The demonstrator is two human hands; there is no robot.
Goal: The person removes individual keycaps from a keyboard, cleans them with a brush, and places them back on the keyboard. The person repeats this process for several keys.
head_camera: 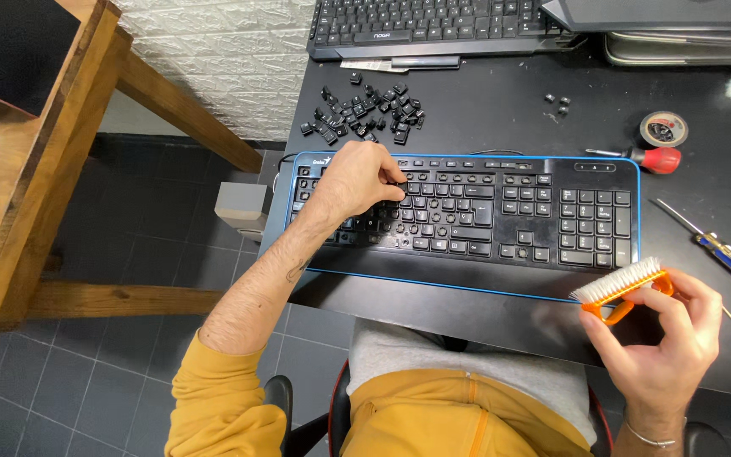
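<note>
- Black desk (501, 127) fills centre and right of frame; white textured wall at top, dark tiled floor lower left, wooden furniture (40, 169) at far left.
- Blue-edged black keyboard (501, 216) lies mid-frame, several keys missing.
- Left hand (357, 178) rests on the keyboard's left part, fingers curled together, tips pinching at a key.
- Right hand (662, 338), lower right, fingers closed around an orange brush (623, 288), white bristles up.
- Loose keycaps (365, 114) heaped above the keyboard.
- Second keyboard (433, 25) at top edge.
- Red-handled screwdriver (649, 158), tape roll (663, 129), blue-handled screwdriver (721, 247) at right.
</note>
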